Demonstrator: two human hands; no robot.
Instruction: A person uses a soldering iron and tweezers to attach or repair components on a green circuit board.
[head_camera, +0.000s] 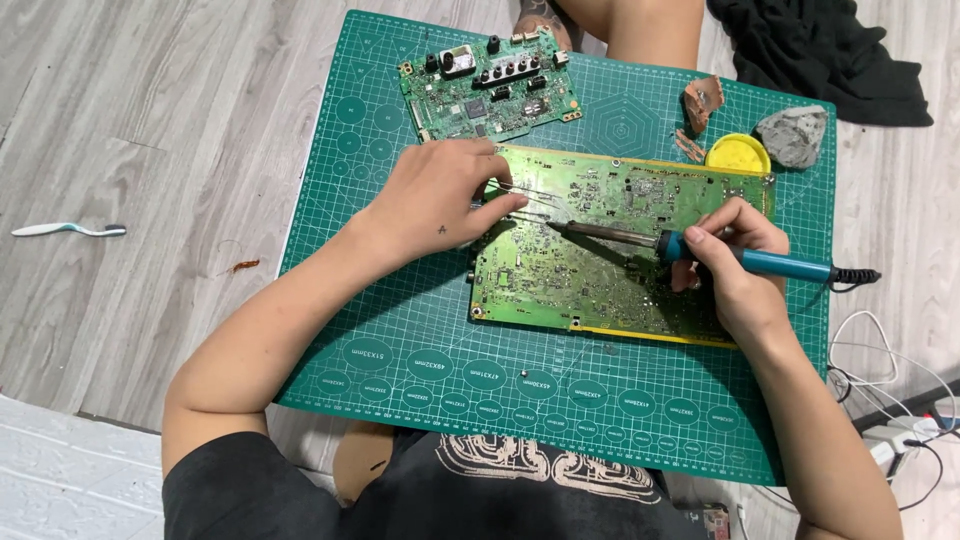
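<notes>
A large green circuit board (620, 245) lies flat on a green cutting mat (560, 400), between the person's two hands. The right hand (730, 265), fingers curled in a pen grip, holds a blue-handled soldering iron (700, 250) whose tip meets the board near its left part. The left hand (445, 200) rests over the board's left edge, fingers pinched on thin metal tweezers (535, 200) pointing toward the iron's tip. A smaller circuit board (490, 90) sits farther away on the mat; a yellow round tin (738, 153) sits far right.
</notes>
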